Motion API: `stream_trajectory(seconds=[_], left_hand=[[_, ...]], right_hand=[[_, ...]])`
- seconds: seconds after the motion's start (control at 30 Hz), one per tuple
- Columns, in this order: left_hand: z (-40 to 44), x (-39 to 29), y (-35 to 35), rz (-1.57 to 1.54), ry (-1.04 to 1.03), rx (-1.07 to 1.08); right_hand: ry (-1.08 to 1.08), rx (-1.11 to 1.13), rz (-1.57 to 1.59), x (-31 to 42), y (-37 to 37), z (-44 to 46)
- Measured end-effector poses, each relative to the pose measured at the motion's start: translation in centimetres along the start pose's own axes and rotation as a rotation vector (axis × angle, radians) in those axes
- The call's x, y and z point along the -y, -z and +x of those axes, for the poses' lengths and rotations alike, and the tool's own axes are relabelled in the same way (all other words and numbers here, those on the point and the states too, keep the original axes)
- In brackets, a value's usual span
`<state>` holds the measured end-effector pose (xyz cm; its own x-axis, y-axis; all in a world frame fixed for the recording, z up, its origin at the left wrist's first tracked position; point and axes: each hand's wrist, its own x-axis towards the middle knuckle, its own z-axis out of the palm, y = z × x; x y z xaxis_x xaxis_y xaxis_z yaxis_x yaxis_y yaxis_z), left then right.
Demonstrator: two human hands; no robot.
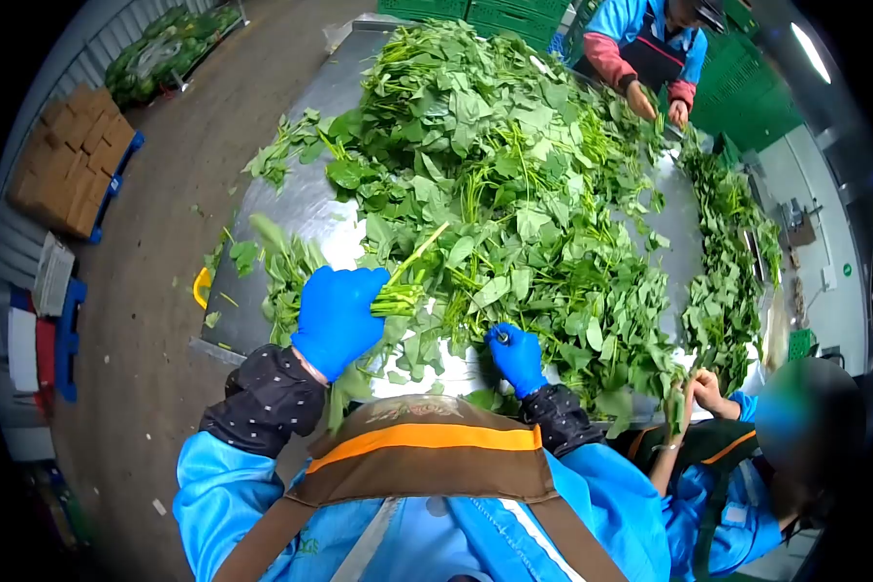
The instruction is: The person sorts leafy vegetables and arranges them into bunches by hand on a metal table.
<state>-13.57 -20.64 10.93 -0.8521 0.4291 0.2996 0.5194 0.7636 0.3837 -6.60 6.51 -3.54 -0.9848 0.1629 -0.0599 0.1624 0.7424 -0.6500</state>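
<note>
My left hand (339, 320), in a blue glove, is closed around a bunch of leafy green stems (398, 299). The cut stem ends point right, one longer stem sticks out up and to the right, and the leaves hang on the left side. My right hand (517, 359), also gloved in blue, makes a fist near the table's front edge. A small dark round end shows at the top of that fist; the rest of what it holds is hidden. Just beyond both hands rises a large heap of leafy greens (485, 136).
The heap lies on a metal table (291, 209). One co-worker (650, 58) stands at the far right corner; another (718, 485) is close on my right, both handling greens. Green crates (747, 97) are stacked behind. Cardboard boxes (73, 160) sit on a blue pallet at left.
</note>
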Motion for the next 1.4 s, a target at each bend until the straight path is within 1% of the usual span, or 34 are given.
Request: stream_trajectory(seconds=[0.07,0.1,0.13,0.17,0.27,0.37,0.4,0.43,0.5,0.53,0.57,0.6,0.63,0.67,0.7,0.77,0.87,0.97,1.0,1.07,1.1,1.13,1.17,1.2,1.23,1.3,1.33,1.37,1.4], left_hand=[[0.8,-0.4,0.1,0.032,-0.045,0.004],[1.1,-0.8,0.0,0.039,-0.066,0.002],[1.2,-0.8,-0.6,0.136,-0.098,0.043],[1.2,-1.1,-1.2,0.141,-0.102,0.035],[1.1,-2.2,-1.9,0.119,-0.089,0.027],[0.8,-0.7,-4.0,-0.534,0.201,0.098],[1.9,-0.8,-2.4,-0.916,0.302,0.372],[2.5,-0.5,-1.7,-1.103,0.310,0.546],[3.3,-0.6,-0.8,-1.352,0.375,0.743],[3.6,-0.6,-0.8,-1.441,0.421,0.776],[3.6,-0.5,-1.2,-1.529,0.472,0.813],[3.5,-0.5,-1.6,-1.616,0.525,0.852],[3.5,-0.4,-2.0,-1.663,0.525,0.872],[3.3,-0.4,-2.5,-1.710,0.526,0.894],[3.2,-0.5,-3.1,-1.757,0.525,0.916],[2.9,-0.4,-4.7,-1.833,0.512,0.951],[3.0,0.1,-6.1,-1.879,0.490,1.018],[3.0,0.1,-7.0,-1.911,0.453,1.046],[3.0,0.0,-7.1,-1.968,0.418,1.082],[3.0,-0.3,-7.3,-2.086,0.348,1.152],[2.6,-0.9,-6.7,-2.031,0.329,1.118],[2.2,-1.6,-5.7,-1.968,0.299,1.085],[3.0,-1.8,-4.8,-1.898,0.248,1.038],[3.3,-1.3,-4.5,-1.859,0.241,1.023],[3.1,-1.0,-4.1,-1.791,0.413,0.924],[3.5,-1.0,-4.3,-1.930,0.277,0.965],[3.4,-0.6,-5.2,-2.076,0.245,1.007],[3.3,-0.6,-5.3,-2.024,0.295,0.986],[3.4,-1.1,-5.0,-1.970,0.337,0.968]], right_hand=[[0.096,-0.042,0.260,-0.1,-0.3,0.9],[0.097,-0.042,0.316,1.1,0.5,1.0],[0.180,-0.117,0.350,3.0,1.4,1.1],[0.264,-0.188,0.381,5.2,2.2,1.2],[0.323,-0.233,0.469,9.8,3.2,1.5],[0.207,-0.037,0.648,9.9,3.3,2.0],[0.059,0.138,0.928,10.1,3.9,2.0],[-0.001,0.298,1.097,10.4,4.7,2.2],[-0.049,0.375,1.244,10.9,4.6,3.0],[-0.029,0.327,1.153,11.4,4.8,3.0],[0.005,0.344,1.136,11.6,5.1,3.0],[0.129,0.251,0.976,11.4,4.8,2.9],[0.248,0.157,0.810,11.0,4.2,2.9],[0.451,-0.017,0.739,10.3,3.0,3.2],[0.446,-0.071,0.671,10.2,2.7,3.1],[0.422,-0.175,0.670,9.8,2.0,3.3],[0.435,-0.121,0.591,9.3,1.7,4.0],[0.496,-0.159,0.651,9.3,1.3,4.5],[0.518,-0.184,0.638,9.7,1.6,4.6],[0.407,-0.236,0.495,8.0,0.3,5.9],[0.346,-0.263,0.425,6.7,-0.9,6.5],[-0.019,-0.155,0.645,4.4,-1.8,6.7],[-0.226,-0.071,0.637,1.6,-2.5,6.6],[-0.079,-0.152,0.589,-0.9,-3.5,5.8],[-0.061,-0.158,0.678,-0.7,-3.0,4.3],[-0.198,-0.027,0.758,0.1,-1.1,2.6],[-0.240,-0.004,0.806,0.4,-0.7,2.3],[-0.149,0.013,0.608,-0.4,-0.5,2.4],[-0.025,-0.071,0.405,-0.7,-0.6,2.5]])
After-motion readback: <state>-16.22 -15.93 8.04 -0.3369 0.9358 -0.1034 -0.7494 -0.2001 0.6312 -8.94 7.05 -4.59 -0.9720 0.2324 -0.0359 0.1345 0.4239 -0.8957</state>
